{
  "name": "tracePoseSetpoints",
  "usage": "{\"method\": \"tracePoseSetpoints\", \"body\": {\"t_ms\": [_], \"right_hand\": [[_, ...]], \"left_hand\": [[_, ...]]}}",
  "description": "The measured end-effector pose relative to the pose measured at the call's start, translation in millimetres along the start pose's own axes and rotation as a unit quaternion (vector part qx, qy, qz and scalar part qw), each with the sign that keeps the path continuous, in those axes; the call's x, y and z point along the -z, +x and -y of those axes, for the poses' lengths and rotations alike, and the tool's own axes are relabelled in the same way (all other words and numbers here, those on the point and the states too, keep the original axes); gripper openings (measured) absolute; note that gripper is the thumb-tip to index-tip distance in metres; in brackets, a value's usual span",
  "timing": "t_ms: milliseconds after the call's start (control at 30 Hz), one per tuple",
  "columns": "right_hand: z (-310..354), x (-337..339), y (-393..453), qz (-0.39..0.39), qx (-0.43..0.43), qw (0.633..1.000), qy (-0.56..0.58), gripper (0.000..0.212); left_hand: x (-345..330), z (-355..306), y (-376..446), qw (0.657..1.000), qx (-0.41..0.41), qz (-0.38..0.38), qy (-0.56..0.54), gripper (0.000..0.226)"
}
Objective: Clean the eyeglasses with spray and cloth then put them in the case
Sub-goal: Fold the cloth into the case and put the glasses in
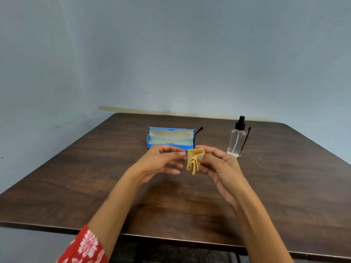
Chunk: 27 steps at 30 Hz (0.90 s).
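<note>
— Head view: what is seen at the left side of the table (pixel 76 186)?

— A red sleeve with a white floral print (pixel 86 247) is seen at the bottom left, and from it the left hand (pixel 161 162) is raised above the dark wooden top. Its fingers are loosely curled with the fingertips directed at the cloth; whether anything is pinched between them cannot be told, since the glasses front is hidden there.

— And behind that hand?

— A blue case (pixel 170 138) is laid open on the table, its pale lining shown, nothing visible inside. Just beside its right end a thin dark temple arm of the eyeglasses (pixel 197 134) is seen sticking up.

— Where is the cloth?

— A folded yellow cloth (pixel 194 160) is held in the air between the two hands, pinched by the thumb and fingers of the right hand (pixel 220 166).

— What is found further right?

— A clear spray bottle (pixel 236 141) with a black pump top is stood upright on the table, behind the right hand. A second dark temple arm is seen just beside it, to its right. The lenses are covered by the hands and cloth.

— And the background?

— A plain grey-blue wall (pixel 171 54) is seen behind the table.
</note>
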State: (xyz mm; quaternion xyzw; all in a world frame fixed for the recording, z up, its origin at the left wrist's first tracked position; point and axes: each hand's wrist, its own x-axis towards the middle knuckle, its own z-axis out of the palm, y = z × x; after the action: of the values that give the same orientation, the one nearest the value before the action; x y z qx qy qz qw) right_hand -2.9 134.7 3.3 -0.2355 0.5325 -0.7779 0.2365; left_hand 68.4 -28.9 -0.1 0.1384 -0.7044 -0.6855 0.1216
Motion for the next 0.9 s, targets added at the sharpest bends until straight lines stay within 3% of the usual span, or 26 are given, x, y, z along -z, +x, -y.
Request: {"method": "tracePoseSetpoints", "body": {"t_ms": [100, 200, 400, 667, 900], "right_hand": [[-5.0, -14.1, 2.4, 0.039, -0.014, 0.999, -0.003, 0.024], [-9.2, -23.8, 4.8, 0.045, -0.017, 0.999, 0.0, 0.027], [-16.9, -29.5, 6.5, 0.071, -0.074, 0.994, 0.023, 0.026], [-18.2, -25.7, 8.6, 0.134, -0.214, 0.965, 0.065, 0.028], [-13.7, -30.3, 14.6, 0.081, -0.295, 0.949, 0.07, 0.013]], "left_hand": [[2.0, -0.5, -20.4, 0.996, 0.028, 0.028, -0.075, 0.036], [6.2, 0.5, -32.9, 0.99, 0.029, 0.004, -0.135, 0.041], [11.2, 6.3, -38.6, 0.987, -0.009, -0.091, -0.135, 0.028], [13.3, 6.3, -39.7, 0.981, -0.044, -0.1, -0.158, 0.017], [12.5, 6.3, -43.4, 0.983, -0.075, -0.124, -0.116, 0.017]]}}
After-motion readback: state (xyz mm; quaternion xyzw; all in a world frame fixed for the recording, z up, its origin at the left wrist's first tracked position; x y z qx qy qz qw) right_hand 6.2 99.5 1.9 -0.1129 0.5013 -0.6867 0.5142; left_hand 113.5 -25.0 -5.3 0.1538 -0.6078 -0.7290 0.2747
